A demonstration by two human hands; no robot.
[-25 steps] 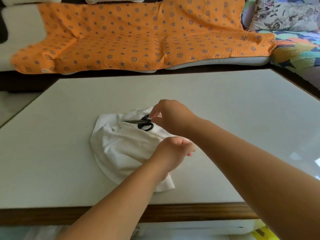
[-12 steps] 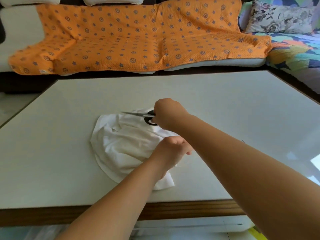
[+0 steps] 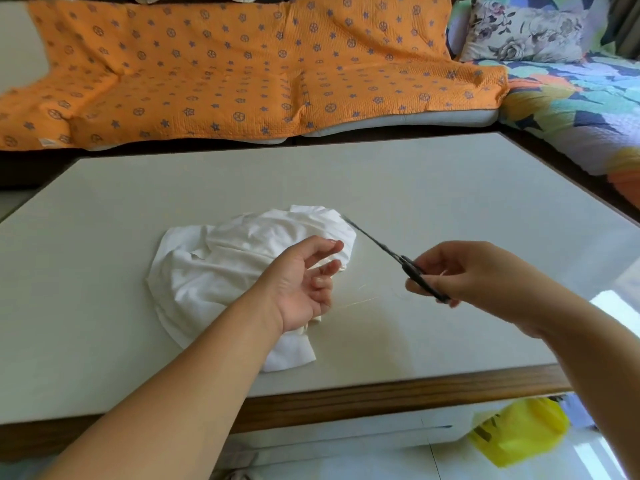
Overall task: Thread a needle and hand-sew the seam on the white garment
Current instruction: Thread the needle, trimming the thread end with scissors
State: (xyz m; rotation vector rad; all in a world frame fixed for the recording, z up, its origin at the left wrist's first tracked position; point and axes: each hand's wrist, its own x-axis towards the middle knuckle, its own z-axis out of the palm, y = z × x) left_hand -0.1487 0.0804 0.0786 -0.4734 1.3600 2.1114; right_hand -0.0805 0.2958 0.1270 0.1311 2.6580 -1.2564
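White garment (image 3: 221, 271), scissors (image 3: 398, 259) in right hand (image 3: 478, 275)

A pale table (image 3: 415, 174) with a wooden front edge stands before a sofa draped in an orange star-print cover (image 3: 242, 71). A floral pillow (image 3: 526, 32) lies to the right, and a yellow bag (image 3: 519, 431) sits on the tiled floor (image 3: 346, 452).

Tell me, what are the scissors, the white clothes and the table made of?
The scissors look like thin grey metal blades with black handles, probably plastic. The white garment seems to be soft cloth, maybe cotton: it crumples into folds. The table has a smooth pale top, material unclear, and a brown wood-grained edge.
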